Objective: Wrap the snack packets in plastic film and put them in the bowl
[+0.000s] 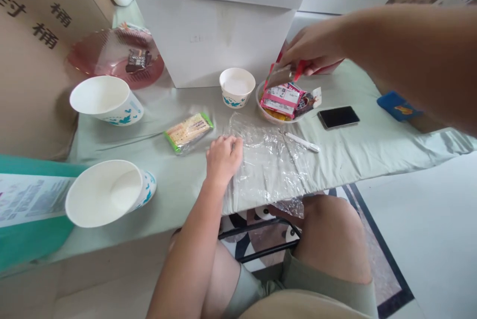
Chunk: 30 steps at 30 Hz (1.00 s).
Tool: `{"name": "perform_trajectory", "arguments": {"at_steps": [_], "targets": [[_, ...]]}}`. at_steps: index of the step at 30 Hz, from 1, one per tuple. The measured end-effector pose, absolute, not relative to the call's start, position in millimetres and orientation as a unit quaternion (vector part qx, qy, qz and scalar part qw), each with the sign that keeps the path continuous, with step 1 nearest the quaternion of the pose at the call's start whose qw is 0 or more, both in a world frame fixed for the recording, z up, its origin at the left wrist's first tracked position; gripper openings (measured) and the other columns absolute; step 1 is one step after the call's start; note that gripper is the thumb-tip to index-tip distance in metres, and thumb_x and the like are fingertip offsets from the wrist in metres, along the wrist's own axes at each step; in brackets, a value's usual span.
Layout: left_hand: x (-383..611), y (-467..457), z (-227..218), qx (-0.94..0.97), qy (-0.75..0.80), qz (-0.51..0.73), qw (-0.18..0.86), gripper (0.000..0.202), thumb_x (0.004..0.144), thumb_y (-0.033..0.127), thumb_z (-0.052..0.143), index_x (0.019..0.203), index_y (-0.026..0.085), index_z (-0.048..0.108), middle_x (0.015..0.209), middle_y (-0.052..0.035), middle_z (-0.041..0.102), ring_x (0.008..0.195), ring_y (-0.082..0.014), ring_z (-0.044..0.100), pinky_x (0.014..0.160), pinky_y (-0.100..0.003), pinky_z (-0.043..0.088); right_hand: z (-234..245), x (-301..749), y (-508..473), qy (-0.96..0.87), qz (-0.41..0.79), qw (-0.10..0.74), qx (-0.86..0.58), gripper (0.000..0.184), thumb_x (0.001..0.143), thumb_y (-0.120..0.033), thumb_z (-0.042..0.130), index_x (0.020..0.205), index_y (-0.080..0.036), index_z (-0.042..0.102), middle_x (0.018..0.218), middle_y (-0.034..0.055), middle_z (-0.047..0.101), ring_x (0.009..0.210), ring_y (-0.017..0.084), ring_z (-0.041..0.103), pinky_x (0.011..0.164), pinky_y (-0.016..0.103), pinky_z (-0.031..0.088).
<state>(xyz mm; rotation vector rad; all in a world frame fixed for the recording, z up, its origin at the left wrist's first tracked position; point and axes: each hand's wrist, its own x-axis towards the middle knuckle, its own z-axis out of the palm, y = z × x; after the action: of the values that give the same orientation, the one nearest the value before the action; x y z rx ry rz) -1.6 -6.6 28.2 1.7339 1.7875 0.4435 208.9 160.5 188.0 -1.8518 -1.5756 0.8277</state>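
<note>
Right hand point(312, 46) grips red-edged packet point(282, 76) over bowl point(265, 115), one o'clock. Left hand point(223, 156) curled by clear film point(266, 167); can't tell grip.

Table: pale green cloth, slightly creased point(179, 175), stretching from nine o'clock to three
White box: large, plain, twelve o'clock point(194, 55)
Cardboard box: brown, dark lettering, ten o'clock point(30, 80)
Floor: pale, smooth, four o'clock point(439, 199) and seven
Mat: patterned, dark border, five o'clock point(382, 259)
Black bars: six o'clock, below the table edge point(268, 251)
Light: soft

Black characters 封, 桶 and 桶 stand on the brown cardboard box point(26, 80)
</note>
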Motion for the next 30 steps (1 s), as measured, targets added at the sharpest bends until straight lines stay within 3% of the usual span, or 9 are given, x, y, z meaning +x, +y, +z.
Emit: {"name": "perform_trajectory", "arguments": {"at_steps": [2,5,11,15,18,22,25,28,30], "targets": [[-2,-5,27,0.65,0.674,0.172,0.304,0.039,0.101,0.037,0.034,0.086,0.024,0.068,0.111,-0.0104,0.07,0.118,-0.0326,0.06,0.102,-0.047,0.044,172,194,167,-0.576,0.321,0.155,-0.735,0.014,0.065,0.011,0.079,0.074,0.005,0.07,0.054,-0.0017,0.06,0.059,0.011,0.063,0.091,0.061,0.054],[-3,-4,26,0.647,0.673,0.176,0.312,0.039,0.101,0.037,0.035,0.084,0.024,0.067,0.11,-0.0099,0.071,0.116,-0.0319,0.061,0.101,-0.046,0.044,152,184,174,-0.583,0.303,0.048,-0.752,0.005,0.074,0.004,0.074,0.075,0.005,0.069,0.05,-0.0031,0.06,0.053,0.007,0.057,0.083,0.051,0.059],[-4,-2,27,0.642,0.674,0.176,0.32,0.04,0.101,0.038,0.035,0.082,0.024,0.066,0.107,-0.0094,0.071,0.115,-0.0318,0.061,0.099,-0.046,0.044,132,176,189,-0.652,0.212,-0.004,-0.728,0.021,0.069,0.004,0.078,0.059,-0.005,0.061,0.041,-0.0093,0.056,0.05,0.001,0.055,0.074,0.022,0.056],[-4,-3,27,0.638,0.676,0.177,0.324,0.039,0.101,0.039,0.035,0.087,0.024,0.068,0.109,-0.0094,0.07,0.116,-0.0327,0.06,0.102,-0.049,0.044,133,164,192,-0.658,0.139,-0.05,-0.738,0.028,0.074,0.004,0.073,0.055,-0.008,0.056,0.033,-0.0128,0.046,0.063,0.002,0.062,0.079,0.016,0.051],[-5,-4,26,0.636,0.678,0.178,0.323,0.039,0.101,0.04,0.036,0.086,0.025,0.068,0.109,-0.0087,0.071,0.116,-0.0318,0.06,0.102,-0.048,0.044,133,158,190,-0.648,0.11,-0.074,-0.75,0.033,0.072,0.008,0.07,0.052,-0.011,0.052,0.035,-0.0117,0.046,0.075,0.005,0.066,0.087,0.021,0.052],[-6,-2,27,0.642,0.676,0.175,0.317,0.04,0.101,0.039,0.035,0.084,0.024,0.067,0.107,-0.0087,0.071,0.115,-0.0308,0.062,0.101,-0.046,0.045,115,153,179,-0.643,0.098,-0.044,-0.758,0.049,0.066,0.011,0.073,0.047,-0.018,0.039,0.045,-0.0083,0.05,0.099,0.014,0.067,0.104,0.036,0.048],[-5,-1,27,0.648,0.674,0.165,0.314,0.042,0.101,0.037,0.032,0.082,0.023,0.067,0.106,-0.0094,0.072,0.114,-0.0312,0.063,0.1,-0.047,0.046,107,149,167,-0.654,0.091,0.006,-0.751,0.051,0.07,0.007,0.075,0.052,-0.018,0.034,0.073,-0.0005,0.062,0.125,0.023,0.058,0.116,0.046,0.036],[-3,-1,25,0.651,0.677,0.162,0.303,0.038,0.1,0.037,0.036,0.088,0.024,0.07,0.108,-0.0095,0.072,0.113,-0.0318,0.063,0.1,-0.048,0.046,116,153,142,-0.709,0.065,0.097,-0.696,0.039,0.084,-0.002,0.068,0.064,-0.019,0.039,0.105,0.0062,0.066,0.136,0.028,0.049,0.12,0.05,0.029],[-3,-2,23,0.652,0.679,0.162,0.296,0.031,0.097,0.036,0.043,0.095,0.025,0.072,0.112,-0.0097,0.071,0.114,-0.0324,0.062,0.1,-0.048,0.047,123,162,108,-0.765,0.032,0.179,-0.617,0.023,0.09,-0.013,0.064,0.076,-0.021,0.048,0.113,0.0084,0.066,0.131,0.03,0.053,0.116,0.051,0.037]]}}
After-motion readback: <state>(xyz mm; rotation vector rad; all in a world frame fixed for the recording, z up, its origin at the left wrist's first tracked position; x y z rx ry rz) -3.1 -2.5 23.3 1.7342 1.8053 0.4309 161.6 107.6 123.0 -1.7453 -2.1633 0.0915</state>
